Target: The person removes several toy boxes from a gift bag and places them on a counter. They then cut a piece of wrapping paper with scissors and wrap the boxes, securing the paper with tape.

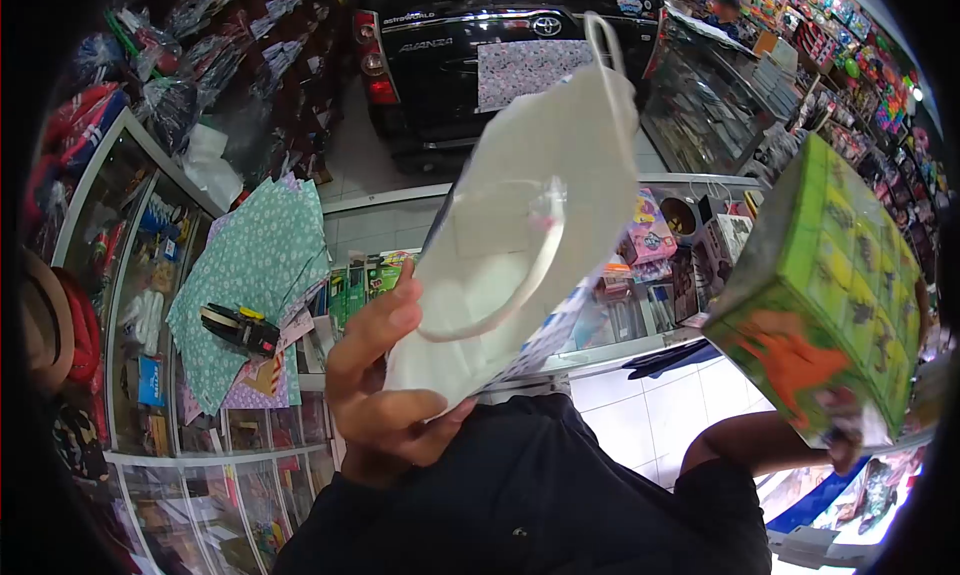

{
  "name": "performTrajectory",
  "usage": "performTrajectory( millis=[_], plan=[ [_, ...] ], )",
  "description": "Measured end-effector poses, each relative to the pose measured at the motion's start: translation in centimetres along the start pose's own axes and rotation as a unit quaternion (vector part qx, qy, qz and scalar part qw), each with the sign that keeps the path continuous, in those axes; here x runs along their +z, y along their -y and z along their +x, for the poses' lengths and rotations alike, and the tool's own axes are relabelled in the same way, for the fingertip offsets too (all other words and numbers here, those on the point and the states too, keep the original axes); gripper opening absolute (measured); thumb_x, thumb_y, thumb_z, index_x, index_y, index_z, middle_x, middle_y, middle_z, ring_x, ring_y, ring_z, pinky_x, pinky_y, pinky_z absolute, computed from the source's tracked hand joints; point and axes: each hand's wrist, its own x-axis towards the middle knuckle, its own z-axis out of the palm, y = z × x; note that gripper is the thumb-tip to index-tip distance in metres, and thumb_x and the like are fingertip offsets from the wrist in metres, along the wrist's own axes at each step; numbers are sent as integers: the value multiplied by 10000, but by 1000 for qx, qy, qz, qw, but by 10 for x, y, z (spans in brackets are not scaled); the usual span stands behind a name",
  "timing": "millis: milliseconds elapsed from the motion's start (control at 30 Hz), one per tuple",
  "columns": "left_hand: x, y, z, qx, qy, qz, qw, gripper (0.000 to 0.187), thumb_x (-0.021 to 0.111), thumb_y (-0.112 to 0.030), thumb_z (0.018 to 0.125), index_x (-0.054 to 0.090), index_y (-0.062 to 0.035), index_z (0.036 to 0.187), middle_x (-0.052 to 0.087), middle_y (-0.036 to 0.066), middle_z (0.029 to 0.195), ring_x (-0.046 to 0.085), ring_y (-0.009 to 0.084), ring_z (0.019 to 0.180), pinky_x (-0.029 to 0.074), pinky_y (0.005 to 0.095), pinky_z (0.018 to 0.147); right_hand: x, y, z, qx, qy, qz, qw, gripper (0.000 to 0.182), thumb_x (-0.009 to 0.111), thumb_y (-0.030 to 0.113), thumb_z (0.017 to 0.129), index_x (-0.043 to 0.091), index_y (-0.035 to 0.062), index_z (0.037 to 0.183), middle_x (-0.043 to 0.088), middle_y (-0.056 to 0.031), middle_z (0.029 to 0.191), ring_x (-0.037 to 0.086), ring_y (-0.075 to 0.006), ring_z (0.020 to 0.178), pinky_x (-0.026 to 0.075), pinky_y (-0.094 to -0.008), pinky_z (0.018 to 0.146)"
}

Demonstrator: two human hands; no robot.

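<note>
My left hand point(385, 380) is closed on the edge of a white paper bag point(590, 165), which is tilted with its open mouth facing me. Inside the bag a white curved handle shows, and another handle loops up at the top. At the right, a green box point(840, 285) with an orange picture on its side is raised beside the bag, not touching it. My right hand point(847, 449) holds this box from below at its lower corner; most of its fingers are hidden.
Green floral paper point(250, 260) lies on the left glass counter with a black and yellow tape tool point(240, 329) on it. A glass counter edge point(390, 197) runs across the front. Beyond stands a black car point(430, 75). Boxed goods point(650, 237) sit behind the bag.
</note>
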Motion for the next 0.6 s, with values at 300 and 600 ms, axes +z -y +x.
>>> performTrajectory(
  millis=[300, 600],
  plan=[
    [0, 5, -16, 169, 36, -126, 977, 200, 741, -3, 834, 593, -64, 714, 610, 69, 1080, 703, 326, 1112, 491, 828, 1000, 22, -24, -13, 26, 257, 17, 966, 1255, 891, 389, 525, 302, -23, 1554, 409, -271, 1507, 482, -405, 1399, 395, -496, 1174],
    [-14, 0, -34, 106, -128, -217, 962, 189, 758, -53, 869, 681, -68, 1041, 543, 68, 1120, 684, 301, 1120, 411, 850, 1064, 109, -19, -10, 6, 384, -49, 922, 1246, 899, 380, 361, 510, 76, 1505, 441, -305, 1481, 468, -488, 1402, 370, -493, 1178]
  ],
)
